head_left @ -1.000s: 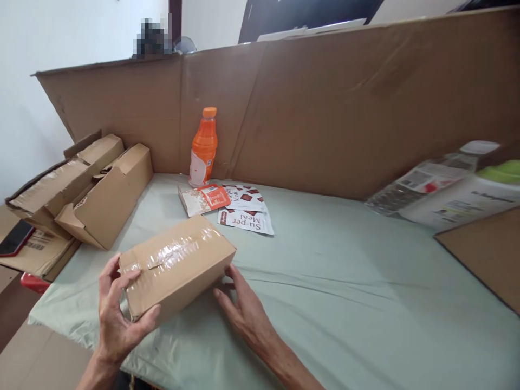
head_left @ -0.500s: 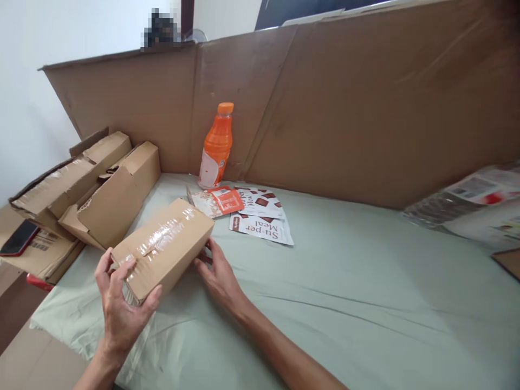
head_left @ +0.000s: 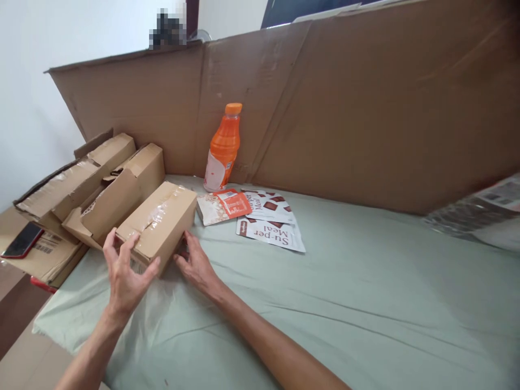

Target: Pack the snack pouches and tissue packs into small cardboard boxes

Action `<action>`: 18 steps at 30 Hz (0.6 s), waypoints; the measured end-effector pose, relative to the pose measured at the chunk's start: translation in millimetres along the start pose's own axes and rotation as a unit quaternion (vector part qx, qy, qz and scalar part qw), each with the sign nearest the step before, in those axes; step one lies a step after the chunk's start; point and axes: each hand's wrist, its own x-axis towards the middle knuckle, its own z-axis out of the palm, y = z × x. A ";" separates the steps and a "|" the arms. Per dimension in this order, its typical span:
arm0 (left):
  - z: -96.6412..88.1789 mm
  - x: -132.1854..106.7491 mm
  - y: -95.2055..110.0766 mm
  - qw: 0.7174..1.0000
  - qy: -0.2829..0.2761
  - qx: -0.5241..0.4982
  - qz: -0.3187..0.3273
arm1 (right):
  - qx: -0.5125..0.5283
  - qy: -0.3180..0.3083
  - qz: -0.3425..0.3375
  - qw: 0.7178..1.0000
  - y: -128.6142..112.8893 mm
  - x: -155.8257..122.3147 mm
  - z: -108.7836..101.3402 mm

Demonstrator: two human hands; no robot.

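A taped cardboard box (head_left: pixel 160 216) rests on the pale green cloth between my hands, beside other boxes to its left. My left hand (head_left: pixel 128 271) grips the near end, its fingers over the top corner and its thumb at the near right corner. Against the box's right side is my right hand (head_left: pixel 197 265), with its fingertips partly hidden at the lower edge. Right of the box lie an orange-and-white pouch (head_left: pixel 224 206) and two white pouches (head_left: pixel 276 234) printed "Su-per Meal". An orange drink bottle (head_left: pixel 224 146) stands behind them.
Two open-flapped cardboard boxes (head_left: pixel 122 189) fill the left side of the green-covered surface (head_left: pixel 345 303). A phone (head_left: pixel 23 240) lies on a flat box at the left edge. A tall cardboard panel (head_left: pixel 345 114) borders the back. Plastic-wrapped packs (head_left: pixel 483 214) sit at the far right.
The cardboard box has moved away from me and to the left, closer to the other boxes, with both hands still on it. The camera view has shifted slightly.
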 end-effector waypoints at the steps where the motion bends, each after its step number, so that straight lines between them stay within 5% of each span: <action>1: 7.7 6.9 -3.8 1.000 0.004 0.002 -0.004 | 0.002 -0.006 0.001 1.000 1.0 4.0 5.3; 7: 54.4 51.9 -15.2 0.999 -0.003 0.013 -0.042 | -0.009 -0.024 -0.013 1.000 3.2 8.8 22.1; 18: 127.7 120.2 -12.0 0.992 -0.020 0.009 -0.125 | -0.067 -0.049 -0.033 0.996 -4.5 -9.5 14.2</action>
